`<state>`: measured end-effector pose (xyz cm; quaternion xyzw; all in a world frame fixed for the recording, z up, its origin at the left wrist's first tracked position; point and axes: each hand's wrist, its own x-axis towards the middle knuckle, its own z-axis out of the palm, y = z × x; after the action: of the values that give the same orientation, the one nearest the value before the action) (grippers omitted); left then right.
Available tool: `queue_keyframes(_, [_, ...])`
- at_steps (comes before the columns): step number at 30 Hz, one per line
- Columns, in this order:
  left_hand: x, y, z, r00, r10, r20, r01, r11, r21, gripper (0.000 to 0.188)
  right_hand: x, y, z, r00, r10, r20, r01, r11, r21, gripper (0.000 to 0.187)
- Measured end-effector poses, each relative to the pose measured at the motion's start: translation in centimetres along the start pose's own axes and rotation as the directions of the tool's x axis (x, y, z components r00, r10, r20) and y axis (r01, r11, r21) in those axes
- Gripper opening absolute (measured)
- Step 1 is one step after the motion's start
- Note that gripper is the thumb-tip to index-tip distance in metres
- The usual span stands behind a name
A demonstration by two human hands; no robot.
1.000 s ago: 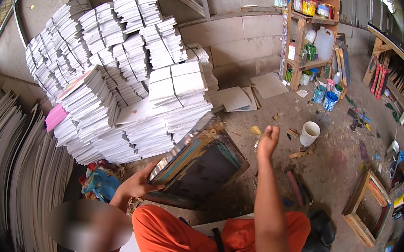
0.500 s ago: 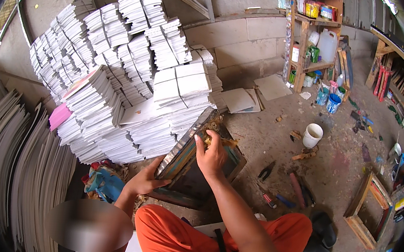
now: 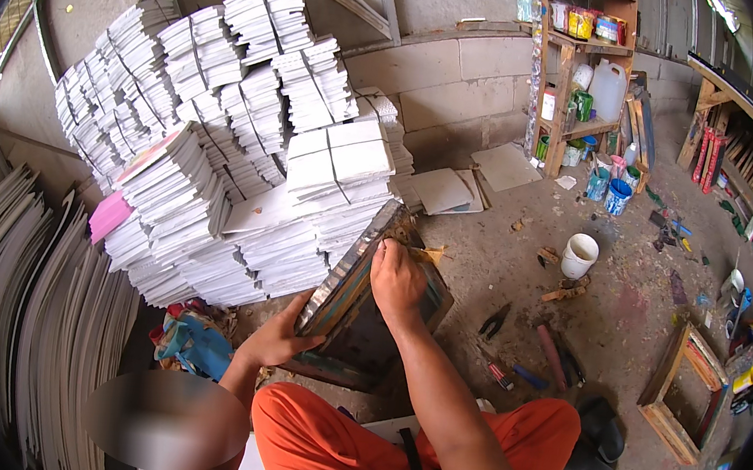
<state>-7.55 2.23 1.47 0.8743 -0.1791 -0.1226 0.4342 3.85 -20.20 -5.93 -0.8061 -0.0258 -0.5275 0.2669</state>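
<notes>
A wooden frame (image 3: 339, 286) with a dark panel, much like a printing screen, stands tilted above my lap. Silvery tape and streaks of old paint cover its long edge. My left hand (image 3: 279, 337) grips the lower left corner, thumb on the inner side and fingers behind. At the upper end my right hand (image 3: 398, 279) is closed, its fingertips pinched against the inner edge. What lies between those fingertips is hidden. A torn yellowish-brown strip (image 3: 434, 255), like old tape, sticks out just right of the right hand.
Tied paper stacks (image 3: 338, 162) rise behind the frame. Pliers (image 3: 495, 321), a red-handled tool (image 3: 500, 375) and a white bucket (image 3: 580, 255) are on the floor to the right. Another wooden frame (image 3: 653, 402) lies farther right. A blue bag (image 3: 200, 345) sits at left.
My right hand's fingers, spread and raised before, have closed and pressed down at the frame's upper inner edge. My left hand keeps its grip, and the frame has barely shifted.
</notes>
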Motion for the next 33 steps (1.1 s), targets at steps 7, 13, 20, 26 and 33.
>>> queue_keyframes(7, [0.0, -0.4, 0.0, 0.999, 0.031, -0.011, -0.031, 0.999, 0.034, 0.094, -0.6, 0.3, 0.5, 0.947, 0.303, 0.106, -0.317, 0.933, 0.169, 0.013])
queue_keyframes(13, [0.3, 1.4, 0.7, 1.000, -0.012, -0.006, 0.012, 0.999, 0.052, 0.092, -2.3, 1.1, 0.0, 0.812, 0.573, 0.112, -0.562, 0.715, 0.416, 0.021])
queue_keyframes(20, [-0.8, 0.8, 0.5, 0.999, 0.016, -0.048, -0.010, 0.993, 0.117, 0.090, 0.9, -0.7, -4.6, 0.768, 0.575, 0.282, -0.640, 0.680, 0.357, 0.045])
queue_keyframes(26, [-1.1, 0.2, 1.0, 0.996, 0.046, -0.078, -0.038, 0.994, 0.102, 0.090, 2.1, -1.7, -1.8, 0.763, 0.579, 0.286, -0.628, 0.770, 0.116, 0.050])
queue_keyframes(33, [-2.6, -1.1, 1.1, 0.981, 0.119, -0.151, -0.118, 0.993, 0.016, 0.088, 2.7, -3.0, -1.4, 0.873, 0.427, 0.235, -0.483, 0.822, 0.301, 0.031])
